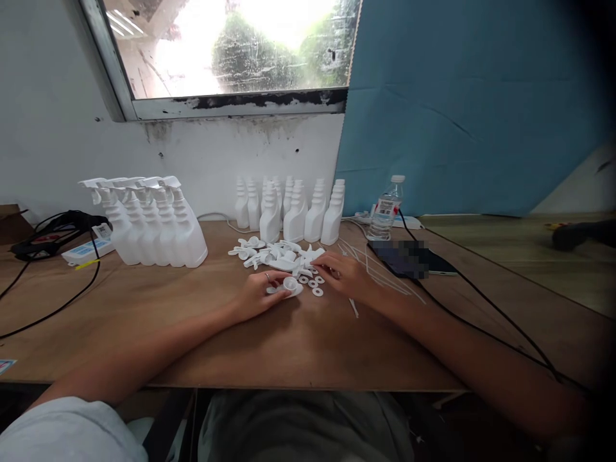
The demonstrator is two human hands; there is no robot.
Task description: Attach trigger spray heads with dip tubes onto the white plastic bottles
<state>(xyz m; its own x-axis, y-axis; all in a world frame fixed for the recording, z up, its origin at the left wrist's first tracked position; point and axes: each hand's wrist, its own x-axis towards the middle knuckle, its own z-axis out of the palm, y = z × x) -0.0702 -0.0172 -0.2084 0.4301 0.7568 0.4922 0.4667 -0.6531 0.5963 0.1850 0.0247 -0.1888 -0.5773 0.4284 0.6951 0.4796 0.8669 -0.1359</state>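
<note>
My left hand (262,294) grips a white spray trigger head (290,285) low over the table, its round collar opening facing up. A ring is on one finger of that hand. My right hand (339,273) is at the right edge of a pile of white trigger heads (274,255), thumb and fingers drawn together. What lies between those fingertips, if anything, is too small to make out. Several flat white washers (317,292) lie between my two hands. Thin white tubes (380,273) are spread out beyond my right hand.
Assembled white spray bottles (158,224) stand in a row at the left. Several bottles without heads (293,215) stand by the wall. At the right are a water bottle (385,208), a dark phone-like device (399,258) and black cables (476,295). A power strip (86,250) lies far left.
</note>
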